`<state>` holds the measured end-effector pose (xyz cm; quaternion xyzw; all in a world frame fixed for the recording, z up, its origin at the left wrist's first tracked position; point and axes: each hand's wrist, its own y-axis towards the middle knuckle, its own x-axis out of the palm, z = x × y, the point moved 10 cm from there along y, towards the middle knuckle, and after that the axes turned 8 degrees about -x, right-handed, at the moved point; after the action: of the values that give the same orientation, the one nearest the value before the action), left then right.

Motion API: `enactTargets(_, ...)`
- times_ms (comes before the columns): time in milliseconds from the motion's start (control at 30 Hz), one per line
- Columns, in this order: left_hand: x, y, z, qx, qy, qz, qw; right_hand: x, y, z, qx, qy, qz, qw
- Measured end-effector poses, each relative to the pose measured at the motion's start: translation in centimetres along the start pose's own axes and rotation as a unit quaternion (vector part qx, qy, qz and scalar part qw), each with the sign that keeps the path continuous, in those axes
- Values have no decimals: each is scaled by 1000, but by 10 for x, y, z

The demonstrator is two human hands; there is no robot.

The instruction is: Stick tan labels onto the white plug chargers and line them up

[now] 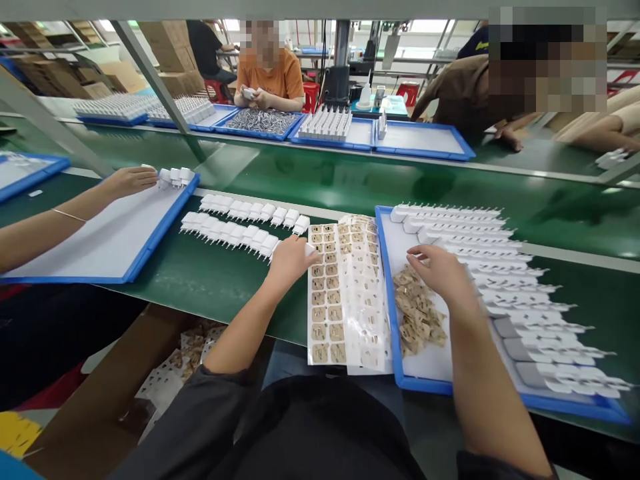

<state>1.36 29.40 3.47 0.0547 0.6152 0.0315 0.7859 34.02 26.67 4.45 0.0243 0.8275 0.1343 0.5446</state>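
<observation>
Green conveyor belt (225,280) carries a sticker sheet (345,293): left hand (290,261) at its left edge apparently pinches a white plug (309,249); right hand (440,273), fingers curled, touches tan stickers (417,313) to its right.

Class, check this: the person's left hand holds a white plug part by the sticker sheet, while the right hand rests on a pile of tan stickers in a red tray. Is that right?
Not quite. The head view shows the tray is blue-rimmed, not red. The rest stands: the left hand holds a white plug part by the sticker sheet, and the right hand rests on the tan stickers.
</observation>
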Motion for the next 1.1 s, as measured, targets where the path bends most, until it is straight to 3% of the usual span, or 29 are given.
enactTargets(133,8,-1,-20,-9,97,26,995,9,-2,-53,-127,48,36,990)
enactTargets(200,10,-1,-23,-5,109,37,993,25,-5,-78,-176,58,16,983)
enactTargets(300,5,2,-15,8,97,65,993,51,-8,-97,-197,34,-22,980)
enactTargets(433,12,10,26,102,4,41,994,66,-6,-96,-173,26,-23,984)
enactTargets(500,28,13,51,161,-34,-6,986,67,-1,-92,-161,29,-13,986)
enactTargets(600,57,18,70,181,-46,-75,980,72,9,-90,-159,22,-16,987)
enactTargets(733,79,18,73,177,-72,-116,975,82,29,-91,-151,5,-28,988)
enactTargets(1100,86,17,67,148,-91,-138,975,97,53,-92,-99,-8,-17,995)
